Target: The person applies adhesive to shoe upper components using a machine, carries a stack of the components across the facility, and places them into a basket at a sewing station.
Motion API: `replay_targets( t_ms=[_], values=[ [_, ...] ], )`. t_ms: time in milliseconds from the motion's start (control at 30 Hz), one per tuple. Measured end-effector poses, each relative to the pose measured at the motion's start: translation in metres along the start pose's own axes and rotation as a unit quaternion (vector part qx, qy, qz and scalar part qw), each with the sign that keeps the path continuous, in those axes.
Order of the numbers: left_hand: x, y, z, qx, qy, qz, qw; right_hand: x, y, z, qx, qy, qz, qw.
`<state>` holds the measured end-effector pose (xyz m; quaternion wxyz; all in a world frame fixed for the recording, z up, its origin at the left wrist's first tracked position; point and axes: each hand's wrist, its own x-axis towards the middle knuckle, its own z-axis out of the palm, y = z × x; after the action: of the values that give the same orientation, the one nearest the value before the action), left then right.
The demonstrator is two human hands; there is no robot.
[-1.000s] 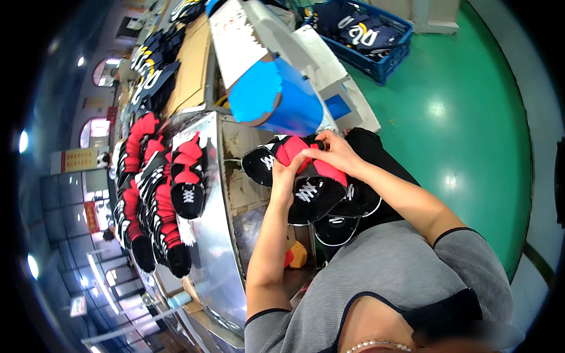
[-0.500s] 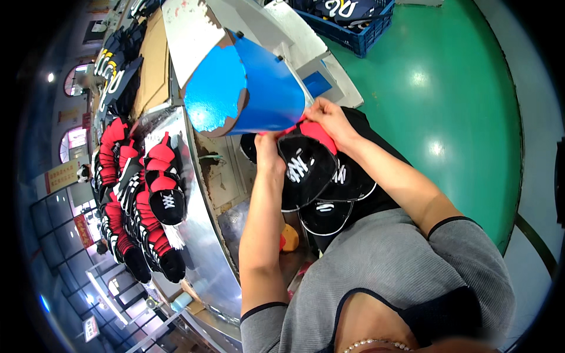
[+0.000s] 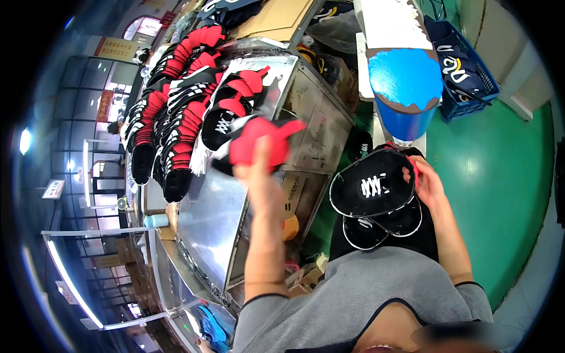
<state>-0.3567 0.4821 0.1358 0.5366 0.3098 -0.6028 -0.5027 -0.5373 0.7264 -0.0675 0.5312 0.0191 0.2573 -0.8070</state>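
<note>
Gripping a red-black piece (image 3: 248, 139) by the steel counter (image 3: 213, 220) with your left hand (image 3: 262, 183), you're holding a white-marked black piece (image 3: 371, 182) in your right hand (image 3: 429, 185); a lettered sign (image 3: 116, 49) is hanging beyond.

Your work area's brightly lit; the bkgd on the L is dimmer, w/ a tube light (image 3: 73, 282) & round lamp (image 3: 25, 141) blown out. Glare on your metal bench (image 3: 206, 215), blue cylinder (image 3: 406, 79) & green floor (image 3: 482, 223). Your L hand (image 3: 259, 176) is motion-blurred, R hand (image 3: 428, 183) sharper. Fisheye bends edges; corners blk.
</note>
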Motion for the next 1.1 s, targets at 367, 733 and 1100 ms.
replay_targets(
  t_ms=[367, 733, 1100],
  values=[
    [0.234, -0.124, -0.107, 0.057, -0.015, -0.059, 0.997, -0.032, 0.005, 0.035, -0.092, -0.118, 0.003, 0.989],
    [-0.041, 0.001, -0.039, 0.132, -0.419, -0.153, 0.885, -0.019, 0.022, 0.082, -0.004, -0.078, -0.081, 0.994],
    [-0.077, -0.079, 0.101, 0.092, -0.41, -0.309, 0.853, 0.014, 0.008, 0.053, -0.12, 0.103, -0.167, 0.973]
  ],
)
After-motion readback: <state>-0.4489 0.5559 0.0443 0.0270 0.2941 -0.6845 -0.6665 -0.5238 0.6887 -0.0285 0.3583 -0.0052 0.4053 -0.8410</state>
